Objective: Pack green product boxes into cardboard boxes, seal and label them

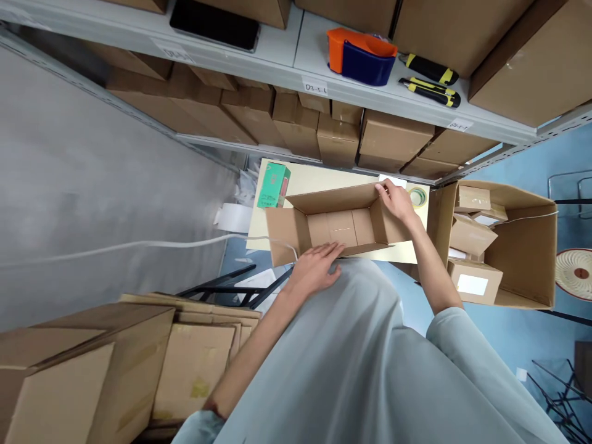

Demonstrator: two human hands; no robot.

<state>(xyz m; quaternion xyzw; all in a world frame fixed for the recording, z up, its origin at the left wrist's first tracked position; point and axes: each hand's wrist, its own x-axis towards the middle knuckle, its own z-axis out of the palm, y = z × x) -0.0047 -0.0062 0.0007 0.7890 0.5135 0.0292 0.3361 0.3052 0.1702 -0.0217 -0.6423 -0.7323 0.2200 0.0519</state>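
Note:
An opened cardboard box (330, 228) stands on a pale yellow table (319, 176) in front of me, its inside bare. My right hand (395, 200) holds the box at its far right corner, thumb and fingers around the upper edge. Along the near wall lies my left hand (318, 266), its fingers stretched out and touching the edge. A green box (272, 185) sits at the table's far left. Beyond my right hand is a roll of tape (418, 197), with a white paper (392, 181) partly covered by the hand.
On the shelf (277, 52) ahead lie a black phone (215, 24), an orange and blue tape dispenser (363, 57) and two cutters (430, 80). A large carton (527, 259) with several small boxes stands right. Flattened cartons (194, 364) lean lower left. A white cable (161, 245) crosses the left side.

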